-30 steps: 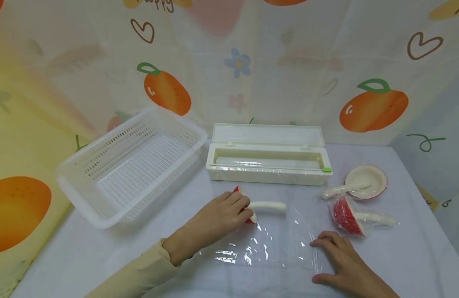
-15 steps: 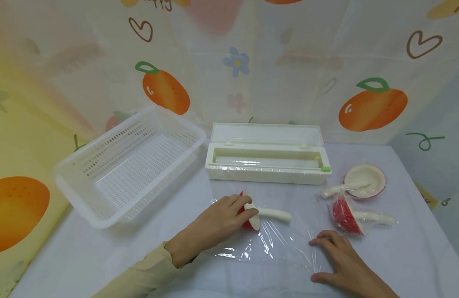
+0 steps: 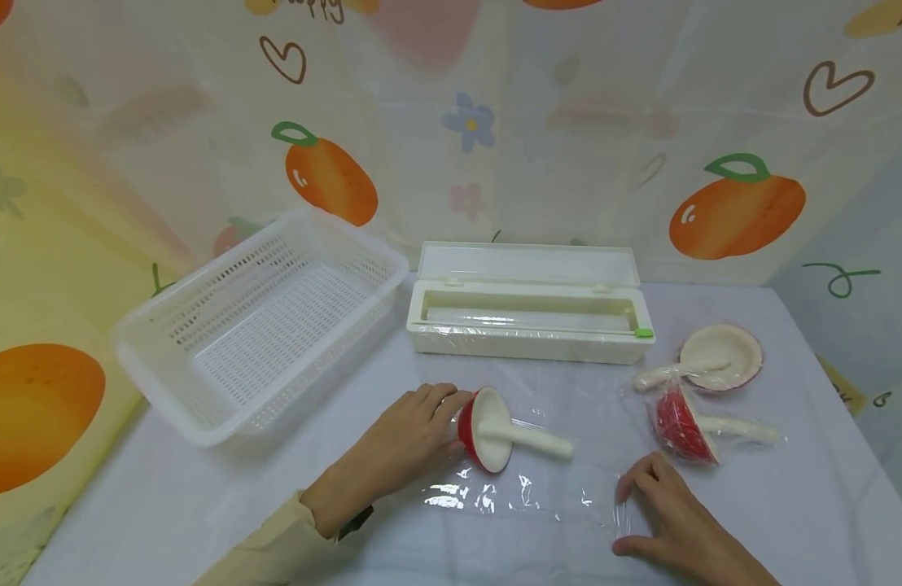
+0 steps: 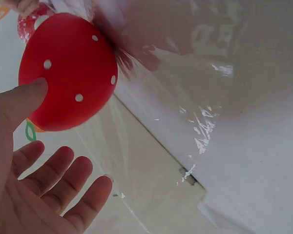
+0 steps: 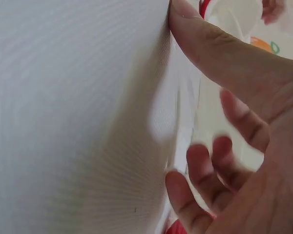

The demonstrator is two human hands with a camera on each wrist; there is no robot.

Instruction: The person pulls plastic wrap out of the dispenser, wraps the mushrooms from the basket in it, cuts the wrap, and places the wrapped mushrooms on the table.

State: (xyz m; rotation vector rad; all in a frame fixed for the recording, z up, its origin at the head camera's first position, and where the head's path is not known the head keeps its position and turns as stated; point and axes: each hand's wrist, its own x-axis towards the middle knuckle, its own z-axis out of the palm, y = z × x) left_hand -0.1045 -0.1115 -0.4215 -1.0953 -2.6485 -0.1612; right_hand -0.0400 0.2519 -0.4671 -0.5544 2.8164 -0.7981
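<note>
A toy mushroom (image 3: 492, 431) with a red cap and white stem lies on a clear sheet of cling film (image 3: 539, 496), its stem pointing right. At the cap's left side is my left hand (image 3: 400, 443). In the left wrist view, the thumb touches the white-dotted red cap (image 4: 71, 73), while the other fingers (image 4: 68, 183) are spread away from it. My right hand (image 3: 663, 513) rests at the film's right edge, thumb and fingers apart. The right wrist view shows its fingertips (image 5: 178, 183) against the film's edge and the white cloth.
Behind the film stands a cling film box (image 3: 532, 342), lid raised. A white plastic basket (image 3: 253, 407) is at the left. To the right lie a film-wrapped mushroom (image 3: 685, 423) and another mushroom (image 3: 740, 354) with its pale underside up.
The mushroom has shifted slightly right and toward me, and its pale underside now shows more. My left hand has moved from over the cap to its left side. My right hand stays nearly still.
</note>
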